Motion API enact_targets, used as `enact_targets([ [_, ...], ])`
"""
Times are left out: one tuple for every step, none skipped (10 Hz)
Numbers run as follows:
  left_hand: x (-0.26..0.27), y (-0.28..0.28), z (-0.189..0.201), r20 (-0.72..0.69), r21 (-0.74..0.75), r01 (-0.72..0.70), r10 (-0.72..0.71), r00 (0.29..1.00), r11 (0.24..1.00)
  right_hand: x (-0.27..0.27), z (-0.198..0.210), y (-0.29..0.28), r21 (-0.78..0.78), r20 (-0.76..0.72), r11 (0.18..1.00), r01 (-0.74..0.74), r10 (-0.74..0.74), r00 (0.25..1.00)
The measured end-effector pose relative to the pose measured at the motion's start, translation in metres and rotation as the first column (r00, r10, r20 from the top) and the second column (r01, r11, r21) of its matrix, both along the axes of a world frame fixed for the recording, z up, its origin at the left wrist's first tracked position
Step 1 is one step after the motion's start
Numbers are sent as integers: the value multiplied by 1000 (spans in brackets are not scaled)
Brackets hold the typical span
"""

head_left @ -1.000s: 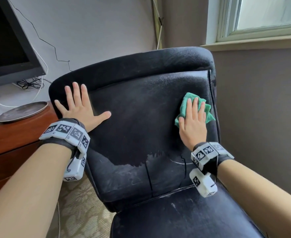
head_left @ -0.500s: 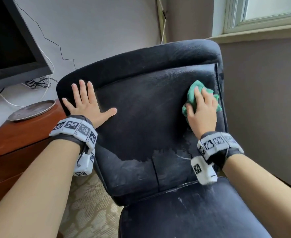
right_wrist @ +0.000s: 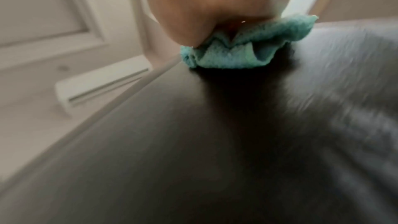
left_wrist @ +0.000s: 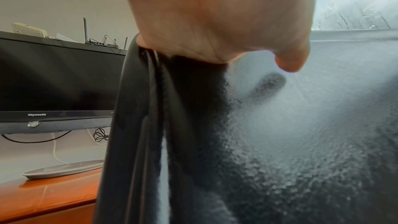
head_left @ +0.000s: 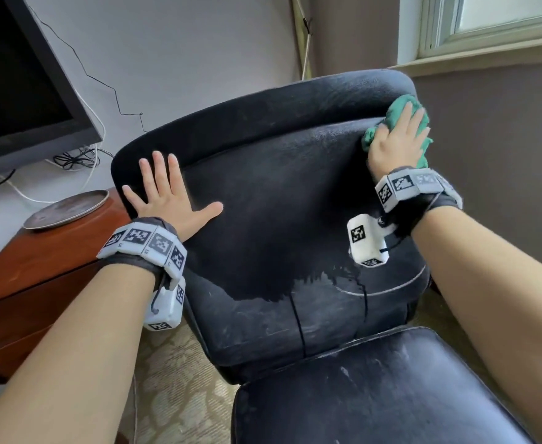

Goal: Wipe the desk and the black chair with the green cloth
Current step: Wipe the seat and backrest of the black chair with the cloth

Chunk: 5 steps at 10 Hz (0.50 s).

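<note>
Head view: left hand [head_left: 167, 200], fingers spread flat, braces the chair [head_left: 279, 203] mid-frame; upper right, right hand [head_left: 394, 145] presses the cloth [head_left: 400, 107] with straight fingers, likely to scrub. Left wrist view: palm flat, finger spread hidden. Right wrist view: cloth bunched under the palm, fingers hidden.

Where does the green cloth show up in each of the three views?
Head: green cloth at upper right, under the right hand, on the black chair backrest's top right corner.
Left wrist: not in view.
Right wrist: upper centre, bunched under the hand.
Shared landmark: the chair's backrest.
</note>
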<state>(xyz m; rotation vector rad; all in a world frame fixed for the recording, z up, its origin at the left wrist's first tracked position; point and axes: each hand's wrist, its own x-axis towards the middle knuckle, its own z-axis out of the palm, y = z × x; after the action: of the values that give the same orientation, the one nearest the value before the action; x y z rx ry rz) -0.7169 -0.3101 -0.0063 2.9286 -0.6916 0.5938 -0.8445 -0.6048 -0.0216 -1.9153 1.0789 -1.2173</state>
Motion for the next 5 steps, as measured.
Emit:
enact_targets([
  [0, -1, 0, -4, 1, -8, 8, 1000, 1000, 3, -15, 20, 205, 137, 976, 76, -105, 985],
  [0, -2, 0, -4, 0, -9, 9, 1000, 1000, 1, -57, 42, 209, 190, 974, 92, -133, 973],
  [1, -3, -1, 3, -10, -4, 4, 1000, 1000, -10, -105, 56, 222, 201, 973, 70, -116, 973],
  [0, -3, -2, 11, -32, 6, -6, 1000, 999, -17, -126, 62, 357, 190, 932, 60, -136, 972],
  [1, -4, -3, 23, -41, 14, -14, 1000, 999, -11, -109, 55, 408, 123, 902, 142, -209, 970],
])
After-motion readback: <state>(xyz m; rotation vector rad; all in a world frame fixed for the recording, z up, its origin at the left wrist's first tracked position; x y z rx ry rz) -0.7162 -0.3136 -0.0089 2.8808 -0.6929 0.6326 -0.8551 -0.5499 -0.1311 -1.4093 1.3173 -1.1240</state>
